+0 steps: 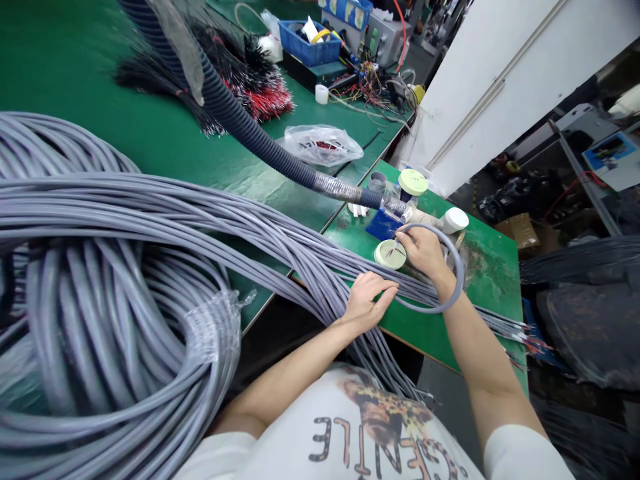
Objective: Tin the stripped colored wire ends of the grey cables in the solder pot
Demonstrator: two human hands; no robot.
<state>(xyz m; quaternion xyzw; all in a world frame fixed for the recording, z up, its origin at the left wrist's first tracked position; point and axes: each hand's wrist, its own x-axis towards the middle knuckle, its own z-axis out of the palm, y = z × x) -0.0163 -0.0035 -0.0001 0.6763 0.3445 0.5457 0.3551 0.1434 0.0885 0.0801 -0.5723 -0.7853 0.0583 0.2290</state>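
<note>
My right hand [424, 252] pinches the end of one grey cable [453, 267] that loops around my wrist; its stripped wire tips hover over a small round pale pot [390, 254]. My left hand [367, 300] rests on a thick bundle of grey cables [280, 247], fingers curled over the strands. The bundle runs from big coils [100, 300] at my left across the green table [485, 267] to stripped ends [520, 333] at the right.
A black corrugated hose [240, 120] ends at a blue fixture [385, 223] near two white-capped jars [413, 183]. Farther back lie black and red wire bundles [250, 80], a plastic bag [323, 143] and blue bins [310, 43]. A white panel [500, 80] stands right.
</note>
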